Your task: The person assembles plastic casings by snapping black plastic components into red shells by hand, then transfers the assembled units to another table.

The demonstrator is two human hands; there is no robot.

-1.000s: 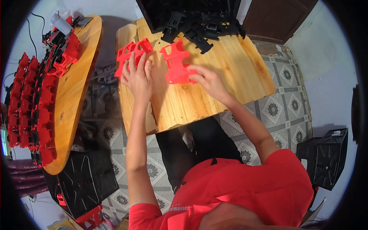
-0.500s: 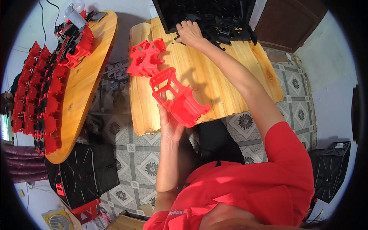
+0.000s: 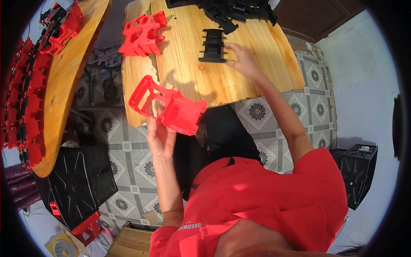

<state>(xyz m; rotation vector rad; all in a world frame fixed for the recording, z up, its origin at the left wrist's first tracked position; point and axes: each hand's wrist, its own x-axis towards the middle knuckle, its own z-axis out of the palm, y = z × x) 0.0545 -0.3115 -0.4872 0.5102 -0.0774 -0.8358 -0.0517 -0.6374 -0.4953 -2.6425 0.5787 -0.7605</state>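
My left hand (image 3: pixel 160 136) grips a red plastic frame (image 3: pixel 182 112) by its underside, holding it up at the table's near left edge. The frame has an open window at one end and a boxy hollow at the other. Out over the table, my right hand (image 3: pixel 243 61) pinches a black plastic bracket (image 3: pixel 212 46) by its right side. The bracket has small tabs along its sides and wider bars at its ends. Two similar-looking red frames (image 3: pixel 143 35) stand close together on the table, beyond my left hand.
A heap of black plastic parts (image 3: pixel 239 10) lies at the wooden table's (image 3: pixel 257 81) far edge. On the left, another wooden table (image 3: pixel 72 85) bears rows of red and black assemblies (image 3: pixel 32 107). Black crates (image 3: pixel 79 184) stand on the tiled floor, left and right (image 3: pixel 356 173).
My right hand has drawn back from the black heap and now holds a black bracket over the table. The red frame stays in my left hand. The whole view has shifted.
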